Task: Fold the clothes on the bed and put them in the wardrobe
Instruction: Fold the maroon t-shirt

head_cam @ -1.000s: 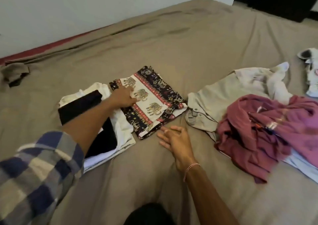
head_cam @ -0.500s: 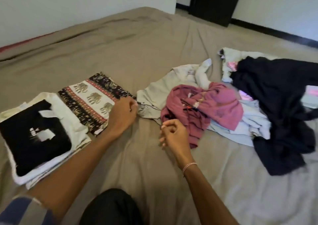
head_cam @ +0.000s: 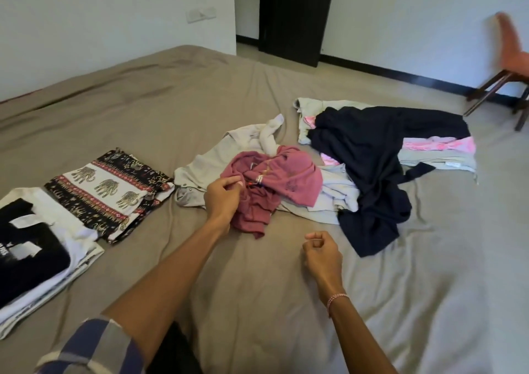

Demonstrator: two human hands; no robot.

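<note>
My left grip (head_cam: pixel 221 199) has left the folded elephant-print piece (head_cam: pixel 108 190) and now pinches the crumpled maroon garment (head_cam: pixel 286 179) in the unfolded heap on the bed (head_cam: pixel 257 302), while my right grip (head_cam: pixel 322 252) has curled up empty nearby, so I judge the next fold is beginning.

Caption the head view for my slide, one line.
Left hand grips the crumpled maroon garment on the bed; right hand curled, empty; folded elephant-print cloth lies left.

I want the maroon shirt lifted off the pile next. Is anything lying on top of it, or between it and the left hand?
Nothing visible. The left hand grips the maroon shirt at its near edge, and the shirt lies uppermost, over the beige garment.
</note>
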